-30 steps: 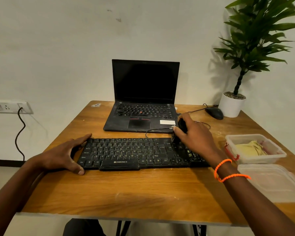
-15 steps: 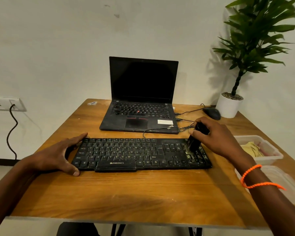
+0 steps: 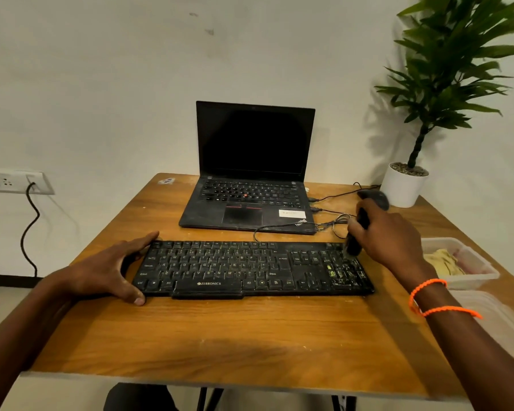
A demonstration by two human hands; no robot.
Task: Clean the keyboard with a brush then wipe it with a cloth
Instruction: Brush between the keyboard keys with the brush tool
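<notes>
Crowding keyboard (image 3: 250,268): laptop (image 3: 250,185), cable (image 3: 279,228), container (image 3: 469,262).

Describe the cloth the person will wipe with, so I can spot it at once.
Start at the wooden table and go to its right edge, just past the right hand. The open clear plastic container there holds the crumpled yellow cloth. The container's lid, nearer the camera, holds nothing.

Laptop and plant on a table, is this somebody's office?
Probably a small office or home desk. A laptop sits open on a wooden table, with a keyboard in front of it, a mouse to its right, and a potted plant in the corner.
</notes>
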